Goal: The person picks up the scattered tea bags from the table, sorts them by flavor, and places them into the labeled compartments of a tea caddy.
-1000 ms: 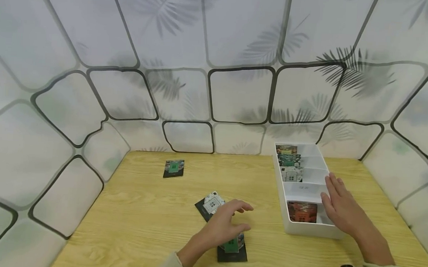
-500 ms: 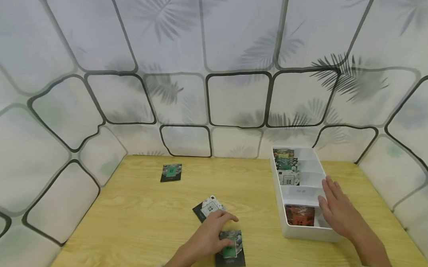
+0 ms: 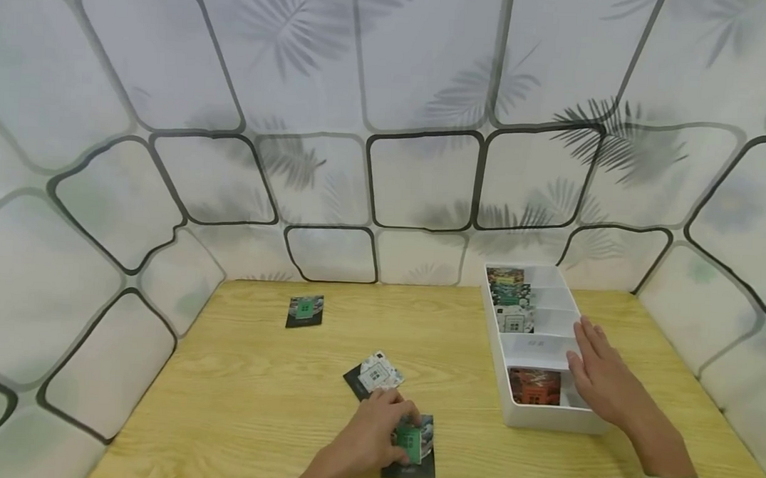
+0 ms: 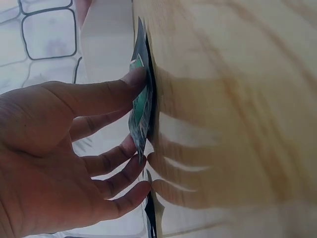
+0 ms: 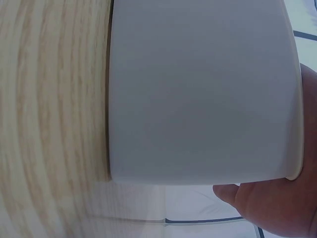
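The green-labelled packet (image 3: 415, 447) is pinched on the bench (image 3: 253, 411) by the left hand (image 3: 373, 427), near a white-patterned packet (image 3: 378, 372); the white box (image 3: 555, 418) is touched along its rim by the right hand (image 3: 604, 373), fingers straight

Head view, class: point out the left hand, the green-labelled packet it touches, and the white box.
Left hand (image 3: 373, 427), head view: its back.
Green-labelled packet (image 3: 414, 446), head view: green label.
White box (image 3: 553, 419), head view: front wall.
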A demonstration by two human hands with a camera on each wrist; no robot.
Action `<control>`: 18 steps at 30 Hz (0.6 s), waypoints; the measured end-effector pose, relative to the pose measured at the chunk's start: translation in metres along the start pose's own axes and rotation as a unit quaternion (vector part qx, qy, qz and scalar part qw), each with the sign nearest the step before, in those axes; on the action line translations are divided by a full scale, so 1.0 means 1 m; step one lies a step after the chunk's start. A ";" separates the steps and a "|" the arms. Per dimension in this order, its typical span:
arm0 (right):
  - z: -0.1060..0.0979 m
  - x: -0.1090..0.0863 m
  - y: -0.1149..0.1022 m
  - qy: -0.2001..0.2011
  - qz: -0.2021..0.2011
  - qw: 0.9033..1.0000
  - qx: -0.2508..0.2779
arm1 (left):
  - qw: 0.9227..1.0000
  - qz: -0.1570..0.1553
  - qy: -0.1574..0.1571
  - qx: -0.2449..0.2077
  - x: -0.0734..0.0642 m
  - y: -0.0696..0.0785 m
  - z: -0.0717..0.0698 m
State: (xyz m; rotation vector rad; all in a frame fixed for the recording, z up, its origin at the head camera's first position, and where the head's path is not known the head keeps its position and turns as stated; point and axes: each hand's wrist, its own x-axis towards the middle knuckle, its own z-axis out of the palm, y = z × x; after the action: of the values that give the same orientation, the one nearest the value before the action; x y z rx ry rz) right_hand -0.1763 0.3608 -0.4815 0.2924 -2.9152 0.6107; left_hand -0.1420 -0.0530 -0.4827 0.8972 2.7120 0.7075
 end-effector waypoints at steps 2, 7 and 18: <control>0.001 0.000 0.000 0.002 -0.005 1.000 0.001 | 1.000 0.000 0.000 -0.004 -0.001 -0.001 0.000; 0.002 0.000 0.002 0.002 -0.008 1.000 0.002 | 1.000 0.002 -0.004 -0.024 0.003 -0.002 0.000; 0.003 0.000 0.003 0.005 -0.007 1.000 -0.001 | 0.992 0.024 -0.017 -0.122 0.012 -0.005 -0.006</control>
State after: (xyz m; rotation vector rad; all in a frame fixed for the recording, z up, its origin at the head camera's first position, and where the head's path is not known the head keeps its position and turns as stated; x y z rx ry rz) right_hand -0.1771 0.3622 -0.4858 0.3086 -2.9021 0.6068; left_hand -0.1555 -0.0513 -0.4805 0.9079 2.5098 0.9973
